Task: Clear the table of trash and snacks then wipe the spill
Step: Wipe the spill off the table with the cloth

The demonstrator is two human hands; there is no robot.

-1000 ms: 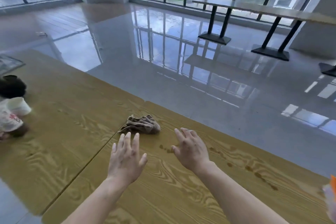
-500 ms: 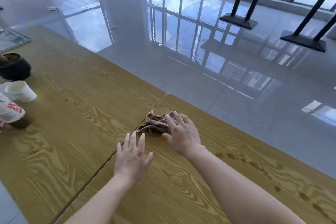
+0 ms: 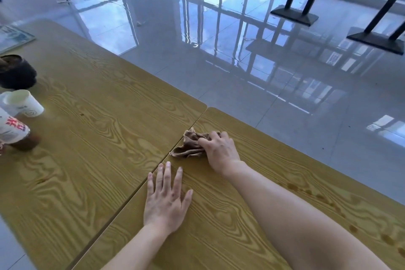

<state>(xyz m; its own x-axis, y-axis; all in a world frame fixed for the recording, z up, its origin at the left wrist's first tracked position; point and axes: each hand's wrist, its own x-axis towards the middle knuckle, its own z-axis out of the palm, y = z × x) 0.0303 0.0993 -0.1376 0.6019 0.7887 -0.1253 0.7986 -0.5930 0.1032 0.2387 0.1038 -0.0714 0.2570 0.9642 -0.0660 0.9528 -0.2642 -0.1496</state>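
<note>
- A person's right hand (image 3: 220,151) closes its fingers (image 3: 205,143) on a crumpled brown cloth rag (image 3: 190,146) lying on the wood-grain yellow desk (image 3: 98,138), right at the seam between two tabletops, apparently gathering it for wiping.
- The left hand (image 3: 166,199) lies flat, fingers spread and holding nothing, just behind the rag, likely as a brace.
- A trail of brown spill spots (image 3: 328,201) runs well to the right of the gripping fingers, not yet wiped.
- Far to the left of both hands stand a white paper cup (image 3: 24,103), a dark round container (image 3: 16,72) and a white red-printed wrapper (image 3: 12,127), still to be cleared.
</note>
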